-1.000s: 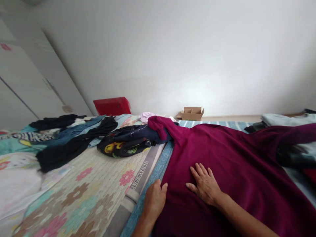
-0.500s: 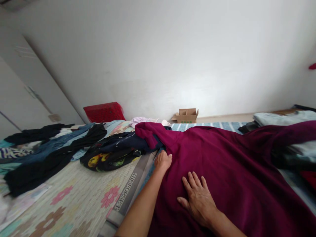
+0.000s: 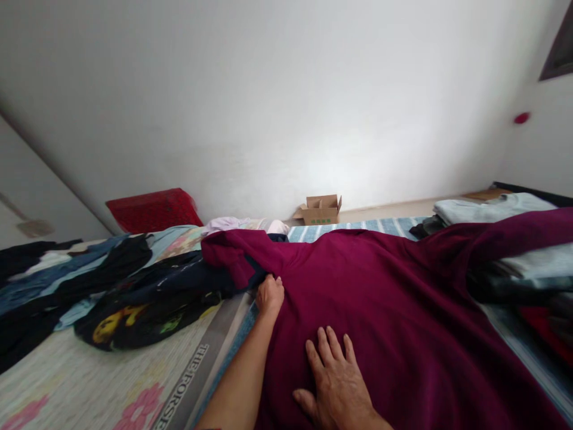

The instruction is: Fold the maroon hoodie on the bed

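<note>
A maroon long-sleeved shirt (image 3: 380,298) lies spread out in front of me, its sleeves reaching out to both sides. At its left edge, just below the left sleeve, my left hand (image 3: 270,295) is closed with the cloth pinched in its fingers. My right hand (image 3: 333,379) rests flat on the shirt's body, fingers spread, holding nothing. The left sleeve lies over a dark printed garment (image 3: 165,292). On the other side, the right sleeve lies across a stack of folded clothes (image 3: 532,263).
Loose dark clothes and jeans (image 3: 67,280) lie at the left on a flowered mat (image 3: 102,382). Under the shirt is a blue striped sheet (image 3: 376,225). By the wall stand a red basket (image 3: 154,210) and an open cardboard box (image 3: 320,210).
My view has turned to the right, so everything sits further left. My left hand still grips the shirt's edge, and my right hand still lies flat on it.
</note>
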`<action>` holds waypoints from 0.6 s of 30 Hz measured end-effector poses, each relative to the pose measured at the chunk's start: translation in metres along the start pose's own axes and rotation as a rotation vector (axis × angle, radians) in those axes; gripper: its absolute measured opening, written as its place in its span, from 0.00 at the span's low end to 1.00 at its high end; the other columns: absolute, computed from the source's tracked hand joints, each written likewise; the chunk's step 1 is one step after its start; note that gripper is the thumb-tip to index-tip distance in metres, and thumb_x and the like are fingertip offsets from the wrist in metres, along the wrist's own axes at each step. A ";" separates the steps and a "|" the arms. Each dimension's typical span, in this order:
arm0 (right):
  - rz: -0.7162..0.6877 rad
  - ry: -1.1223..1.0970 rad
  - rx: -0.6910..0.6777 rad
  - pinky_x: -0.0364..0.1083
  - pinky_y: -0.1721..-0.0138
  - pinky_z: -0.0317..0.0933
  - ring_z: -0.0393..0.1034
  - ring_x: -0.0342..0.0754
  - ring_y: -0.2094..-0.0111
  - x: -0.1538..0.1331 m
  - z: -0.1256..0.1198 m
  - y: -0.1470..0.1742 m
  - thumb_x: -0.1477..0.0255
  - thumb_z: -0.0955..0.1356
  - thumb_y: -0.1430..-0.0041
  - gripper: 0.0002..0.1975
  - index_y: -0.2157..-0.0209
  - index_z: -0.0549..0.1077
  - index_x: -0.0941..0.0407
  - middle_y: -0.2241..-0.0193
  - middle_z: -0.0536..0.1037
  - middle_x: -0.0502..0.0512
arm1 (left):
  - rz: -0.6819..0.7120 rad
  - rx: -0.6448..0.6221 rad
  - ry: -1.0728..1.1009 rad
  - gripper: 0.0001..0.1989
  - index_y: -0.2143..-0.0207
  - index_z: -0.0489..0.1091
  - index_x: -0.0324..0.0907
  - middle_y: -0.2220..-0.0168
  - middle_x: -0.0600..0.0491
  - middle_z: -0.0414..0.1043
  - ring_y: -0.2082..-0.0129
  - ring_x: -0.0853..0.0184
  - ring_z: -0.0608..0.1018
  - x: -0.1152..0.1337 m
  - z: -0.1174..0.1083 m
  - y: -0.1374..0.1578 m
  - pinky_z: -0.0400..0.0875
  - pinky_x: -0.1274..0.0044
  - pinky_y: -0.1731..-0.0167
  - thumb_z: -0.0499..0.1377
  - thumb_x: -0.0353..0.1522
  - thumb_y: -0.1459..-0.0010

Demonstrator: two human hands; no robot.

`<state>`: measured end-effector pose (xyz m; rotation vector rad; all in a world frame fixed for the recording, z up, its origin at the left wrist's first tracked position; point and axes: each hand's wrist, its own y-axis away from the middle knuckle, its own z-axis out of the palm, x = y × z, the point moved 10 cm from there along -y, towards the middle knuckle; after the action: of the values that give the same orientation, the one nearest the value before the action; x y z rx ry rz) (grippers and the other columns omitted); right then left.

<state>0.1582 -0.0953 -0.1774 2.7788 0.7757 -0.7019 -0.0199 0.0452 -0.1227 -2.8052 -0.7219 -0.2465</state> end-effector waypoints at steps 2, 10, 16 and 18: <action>0.001 -0.016 -0.010 0.67 0.41 0.30 0.34 0.63 0.36 -0.001 -0.003 0.000 0.47 0.58 0.44 0.39 0.38 0.52 0.56 0.37 0.46 0.65 | 0.023 0.013 -0.010 0.16 0.58 0.69 0.38 0.59 0.39 0.74 0.57 0.57 0.76 0.001 0.000 -0.001 0.66 0.73 0.61 0.47 0.37 0.38; 0.020 -0.096 0.011 0.65 0.40 0.32 0.37 0.61 0.37 -0.004 -0.017 0.001 0.49 0.61 0.45 0.38 0.39 0.56 0.56 0.38 0.48 0.65 | 0.013 -0.038 -0.078 0.18 0.60 0.70 0.39 0.63 0.38 0.75 0.62 0.52 0.77 0.002 0.003 -0.006 0.66 0.69 0.67 0.47 0.41 0.39; 0.016 -0.118 -0.002 0.66 0.41 0.31 0.36 0.62 0.37 -0.004 -0.017 -0.001 0.49 0.61 0.45 0.39 0.38 0.54 0.57 0.37 0.47 0.66 | 0.146 0.105 -0.198 0.18 0.56 0.65 0.36 0.60 0.38 0.71 0.58 0.52 0.73 0.025 -0.024 0.015 0.65 0.68 0.62 0.46 0.40 0.38; 0.017 -0.119 -0.005 0.66 0.41 0.30 0.36 0.63 0.37 -0.004 -0.017 -0.001 0.49 0.61 0.45 0.39 0.38 0.54 0.57 0.37 0.46 0.66 | 0.364 0.189 -0.256 0.14 0.58 0.66 0.38 0.57 0.41 0.69 0.55 0.55 0.71 0.047 -0.028 0.033 0.64 0.69 0.58 0.46 0.36 0.37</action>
<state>0.1614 -0.0917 -0.1600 2.7066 0.7292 -0.8525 0.0344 0.0311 -0.0913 -2.7433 -0.2516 0.2368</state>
